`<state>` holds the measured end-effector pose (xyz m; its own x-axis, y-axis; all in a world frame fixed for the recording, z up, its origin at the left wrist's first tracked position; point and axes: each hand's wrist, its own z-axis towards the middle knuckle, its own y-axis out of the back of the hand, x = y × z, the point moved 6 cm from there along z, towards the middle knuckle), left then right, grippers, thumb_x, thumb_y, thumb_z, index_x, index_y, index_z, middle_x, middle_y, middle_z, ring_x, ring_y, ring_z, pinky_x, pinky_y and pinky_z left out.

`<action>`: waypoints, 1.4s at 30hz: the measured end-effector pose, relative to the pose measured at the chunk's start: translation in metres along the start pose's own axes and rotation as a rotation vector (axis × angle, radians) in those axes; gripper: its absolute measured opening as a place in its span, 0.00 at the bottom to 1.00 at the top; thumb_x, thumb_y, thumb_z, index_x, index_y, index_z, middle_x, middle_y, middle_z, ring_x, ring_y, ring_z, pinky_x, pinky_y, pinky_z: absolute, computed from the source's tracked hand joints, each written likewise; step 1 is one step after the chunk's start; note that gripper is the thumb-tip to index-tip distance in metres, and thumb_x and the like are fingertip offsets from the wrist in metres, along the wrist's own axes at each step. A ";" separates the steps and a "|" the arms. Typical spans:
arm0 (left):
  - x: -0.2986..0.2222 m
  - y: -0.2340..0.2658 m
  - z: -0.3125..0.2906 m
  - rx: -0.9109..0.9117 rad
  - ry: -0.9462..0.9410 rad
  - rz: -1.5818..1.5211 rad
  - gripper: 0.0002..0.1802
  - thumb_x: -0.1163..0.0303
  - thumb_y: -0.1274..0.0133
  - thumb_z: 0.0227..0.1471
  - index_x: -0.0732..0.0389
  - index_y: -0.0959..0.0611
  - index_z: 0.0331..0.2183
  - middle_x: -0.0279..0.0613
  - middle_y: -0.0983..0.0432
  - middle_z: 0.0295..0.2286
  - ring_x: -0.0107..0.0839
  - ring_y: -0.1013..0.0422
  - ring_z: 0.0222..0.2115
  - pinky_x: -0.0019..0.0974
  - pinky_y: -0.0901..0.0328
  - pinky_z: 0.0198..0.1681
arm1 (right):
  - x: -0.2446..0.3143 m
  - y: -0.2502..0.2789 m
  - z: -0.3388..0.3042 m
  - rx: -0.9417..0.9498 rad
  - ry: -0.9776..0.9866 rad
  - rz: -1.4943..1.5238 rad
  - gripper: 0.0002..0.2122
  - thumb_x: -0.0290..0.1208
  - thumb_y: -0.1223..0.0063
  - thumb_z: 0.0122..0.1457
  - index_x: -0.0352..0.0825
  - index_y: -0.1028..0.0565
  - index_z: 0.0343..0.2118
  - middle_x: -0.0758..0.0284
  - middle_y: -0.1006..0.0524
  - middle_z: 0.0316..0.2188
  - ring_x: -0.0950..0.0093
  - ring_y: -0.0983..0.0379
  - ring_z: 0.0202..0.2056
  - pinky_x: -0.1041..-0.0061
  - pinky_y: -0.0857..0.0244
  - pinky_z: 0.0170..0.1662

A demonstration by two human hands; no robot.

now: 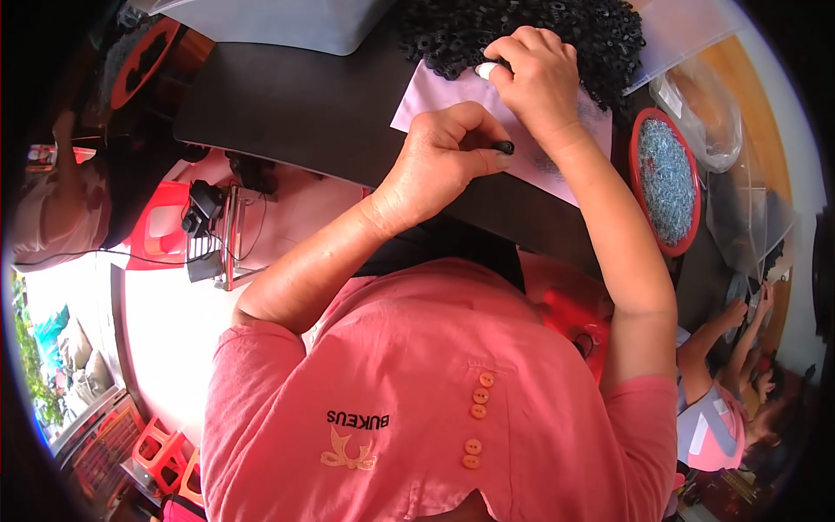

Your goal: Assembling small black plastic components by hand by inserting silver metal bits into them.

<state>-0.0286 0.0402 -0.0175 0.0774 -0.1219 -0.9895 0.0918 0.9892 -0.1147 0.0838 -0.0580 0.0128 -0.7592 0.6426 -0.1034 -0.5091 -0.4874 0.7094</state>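
Note:
Between the thumb and forefinger of my left hand (435, 157) is a small round black part (504, 148), held just off the near side of a pale pink sheet (424, 97). A large heap of small black ring-like parts (531, 13) covers the far side of that sheet. My right hand (541, 87) is at the heap's near edge with fingers curled in. White tape (486, 70) wraps one of its digits. Whatever its fingertips pinch is hidden from view.
A red basin (641, 187) of small silvery metal pieces stands on the dark table (287, 96), right of my right forearm. A grey bin (278, 22) sits at the far left. Clear plastic bags (700, 117) lie far right. Other people (722, 409) work at both sides.

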 end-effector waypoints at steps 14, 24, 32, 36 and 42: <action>-0.002 0.000 0.000 -0.028 0.025 0.038 0.08 0.77 0.38 0.48 0.66 0.19 0.32 0.34 0.23 0.26 0.19 0.28 0.29 0.25 0.32 0.34 | 0.018 0.007 0.000 0.058 0.187 -0.025 0.05 0.25 0.41 0.42 0.42 0.22 0.24 0.74 0.27 0.28 0.69 0.31 0.37 0.67 0.42 0.40; -0.004 0.001 0.000 -0.085 0.036 0.069 0.06 0.77 0.38 0.48 0.65 0.18 0.31 0.31 0.25 0.21 0.15 0.36 0.18 0.21 0.42 0.20 | 0.020 0.013 0.000 0.204 0.133 -0.044 0.04 0.25 0.47 0.48 0.40 0.26 0.27 0.72 0.27 0.29 0.70 0.31 0.39 0.69 0.42 0.41; -0.001 0.006 0.006 -0.143 0.067 -0.028 0.07 0.79 0.41 0.50 0.69 0.18 0.34 0.35 0.24 0.23 0.19 0.35 0.18 0.23 0.40 0.21 | 0.005 0.063 -0.015 0.305 -0.438 0.842 0.06 0.22 0.51 0.52 0.33 0.23 0.31 0.66 0.23 0.26 0.76 0.29 0.29 0.76 0.38 0.35; -0.004 0.001 0.015 -0.140 0.052 -0.057 0.08 0.78 0.43 0.52 0.69 0.18 0.36 0.36 0.25 0.23 0.20 0.34 0.19 0.23 0.39 0.22 | 0.002 0.071 -0.032 0.269 -0.539 1.078 0.05 0.24 0.49 0.56 0.29 0.24 0.32 0.71 0.24 0.24 0.83 0.32 0.28 0.80 0.39 0.32; -0.017 -0.012 0.026 -0.109 0.016 0.028 0.08 0.79 0.43 0.52 0.69 0.17 0.37 0.35 0.25 0.23 0.20 0.33 0.20 0.24 0.38 0.22 | -0.007 0.075 -0.038 0.254 -0.574 1.069 0.05 0.25 0.49 0.58 0.28 0.24 0.32 0.72 0.26 0.23 0.84 0.35 0.27 0.80 0.40 0.31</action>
<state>-0.0054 0.0280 0.0030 0.0624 -0.0936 -0.9937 -0.0186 0.9953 -0.0949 0.0356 -0.1218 0.0397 -0.4248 0.1902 0.8851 0.3981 -0.8389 0.3713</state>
